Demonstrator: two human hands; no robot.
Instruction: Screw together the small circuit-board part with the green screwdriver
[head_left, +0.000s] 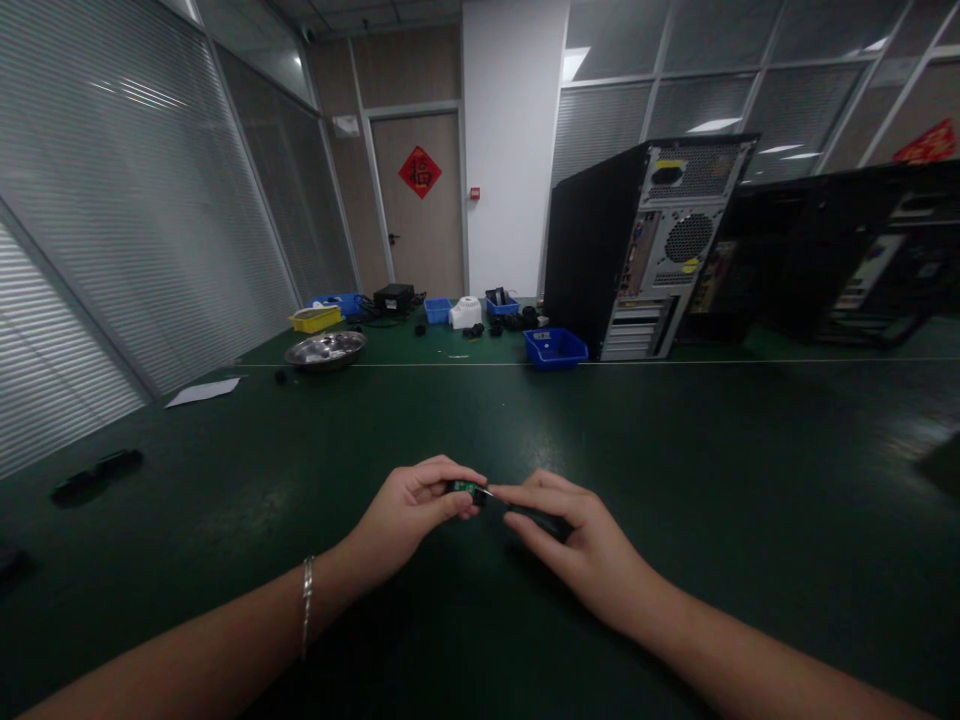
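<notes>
Between the thumb and fingers of my left hand [412, 505] is a small black part with a green circuit board [466, 488]. My right hand [566, 522] is closed around the dark handle of a screwdriver-like tool [545, 519]. The tool's thin metal shaft points left and its tip meets the edge of the small part. Both hands are just above the green table [450, 630], close together near the middle of the view. Fine details of the part are too small to tell.
A blue bin [555, 348] and a black computer tower [598, 250] stand beyond my right hand. A metal bowl [326, 349], white paper [204, 391] and a yellow tray [316, 319] are at the back left. Dark objects [97, 474] lie at the left.
</notes>
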